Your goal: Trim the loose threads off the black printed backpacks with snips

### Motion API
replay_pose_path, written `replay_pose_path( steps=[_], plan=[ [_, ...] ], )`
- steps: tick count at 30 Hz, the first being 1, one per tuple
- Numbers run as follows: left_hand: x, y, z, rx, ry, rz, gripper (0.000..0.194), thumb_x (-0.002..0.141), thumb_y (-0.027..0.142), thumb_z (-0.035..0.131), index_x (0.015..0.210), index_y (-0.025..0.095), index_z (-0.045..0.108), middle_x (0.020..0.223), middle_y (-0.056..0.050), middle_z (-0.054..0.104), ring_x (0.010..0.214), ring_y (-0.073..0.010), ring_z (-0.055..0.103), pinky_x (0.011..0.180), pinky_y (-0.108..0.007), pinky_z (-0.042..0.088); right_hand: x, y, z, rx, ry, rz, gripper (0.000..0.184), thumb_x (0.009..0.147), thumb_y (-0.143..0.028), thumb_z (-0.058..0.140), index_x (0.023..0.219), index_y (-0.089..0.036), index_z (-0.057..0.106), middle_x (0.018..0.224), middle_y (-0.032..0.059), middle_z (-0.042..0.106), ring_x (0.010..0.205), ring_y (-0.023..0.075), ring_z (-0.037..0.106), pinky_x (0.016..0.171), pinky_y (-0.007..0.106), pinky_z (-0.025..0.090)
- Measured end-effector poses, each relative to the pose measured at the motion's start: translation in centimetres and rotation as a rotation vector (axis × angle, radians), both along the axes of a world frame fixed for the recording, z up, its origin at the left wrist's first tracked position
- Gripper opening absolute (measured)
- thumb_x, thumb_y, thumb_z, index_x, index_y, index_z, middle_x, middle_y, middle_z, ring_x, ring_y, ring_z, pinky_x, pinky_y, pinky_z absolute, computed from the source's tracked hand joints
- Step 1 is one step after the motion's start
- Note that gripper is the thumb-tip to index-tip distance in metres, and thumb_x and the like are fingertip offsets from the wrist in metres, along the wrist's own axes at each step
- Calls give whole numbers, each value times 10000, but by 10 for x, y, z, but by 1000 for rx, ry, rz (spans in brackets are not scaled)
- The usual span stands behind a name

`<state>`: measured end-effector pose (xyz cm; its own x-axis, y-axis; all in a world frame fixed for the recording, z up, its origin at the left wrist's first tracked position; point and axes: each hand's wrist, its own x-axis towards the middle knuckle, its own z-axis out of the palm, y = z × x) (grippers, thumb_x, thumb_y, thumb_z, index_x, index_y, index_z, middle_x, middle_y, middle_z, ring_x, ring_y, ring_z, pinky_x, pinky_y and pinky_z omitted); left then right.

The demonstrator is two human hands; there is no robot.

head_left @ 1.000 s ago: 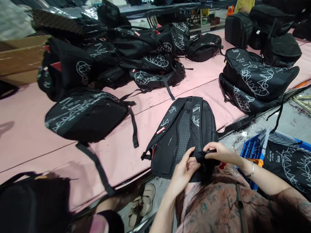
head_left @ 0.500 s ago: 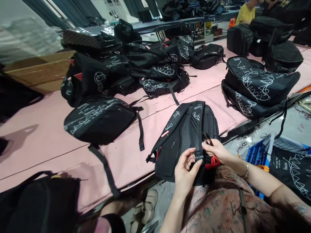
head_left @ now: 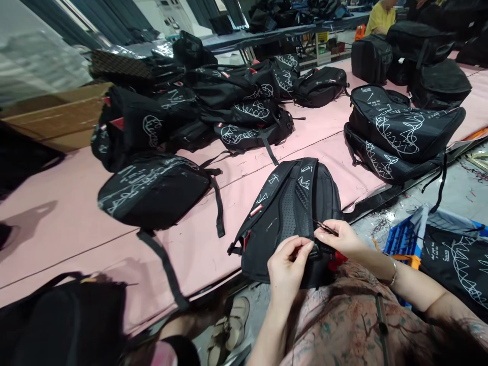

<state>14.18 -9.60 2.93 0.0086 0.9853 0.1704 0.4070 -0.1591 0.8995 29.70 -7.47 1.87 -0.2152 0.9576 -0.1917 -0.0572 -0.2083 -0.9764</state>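
Note:
A black backpack (head_left: 259,244) with white line drawings lies back-panel up at the table's near edge, in front of me. Thumb and fingertips of my left hand (head_left: 287,267) are pinched together at the lower end of its shoulder strap (head_left: 307,203); any thread between them is too small to see. My right hand (head_left: 343,239) is closed around small dark thread snips (head_left: 328,229), their tips pointing left over the strap, just above my left fingertips. A red piece (head_left: 337,260) shows below my right hand.
Several black backpacks (head_left: 229,86) are heaped across the pink-covered table (head_left: 244,198), with another backpack (head_left: 152,193) to the left and a stack (head_left: 404,127) to the right. A blue crate (head_left: 406,234) with a printed bag stands at lower right. A person in yellow (head_left: 381,18) is far back.
My left fingers have come together into a pinch at the strap. The snips have turned from pointing up to lying nearly level, pointing left. The view has shifted slightly.

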Motion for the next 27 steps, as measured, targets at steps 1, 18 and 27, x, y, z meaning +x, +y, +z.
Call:
replay_pose_path(
  steps=[1, 18, 27],
  plan=[
    [0, 0, 1, 17, 27, -7, 155, 743, 306, 600, 718, 160, 645, 777, -49, 605, 733, -149, 573, 661, -242, 458, -2, -1, -1, 15, -19, 8, 361, 697, -472, 597, 660, -122, 514, 566, -39, 386, 516, 58, 323, 475, 191, 257],
    [15, -2, -13, 238, -17, 117, 121, 818, 216, 484, 717, 163, 524, 739, -25, 540, 763, -142, 524, 740, -255, 422, 44, -12, 25, 1131, -1028, -9, 180, 880, -268, 481, 906, -163, 625, 763, 43, 584, 708, 157, 475, 660, 277, 347],
    [17, -3, -18, 241, 4, 162, 133, 824, 237, 470, 731, 166, 534, 755, -34, 565, 819, -157, 551, 786, -277, 432, 35, -14, 36, 1135, -1174, 18, 168, 862, -193, 479, 806, -169, 636, 707, 39, 555, 660, 146, 420, 609, 283, 290]
  ],
)
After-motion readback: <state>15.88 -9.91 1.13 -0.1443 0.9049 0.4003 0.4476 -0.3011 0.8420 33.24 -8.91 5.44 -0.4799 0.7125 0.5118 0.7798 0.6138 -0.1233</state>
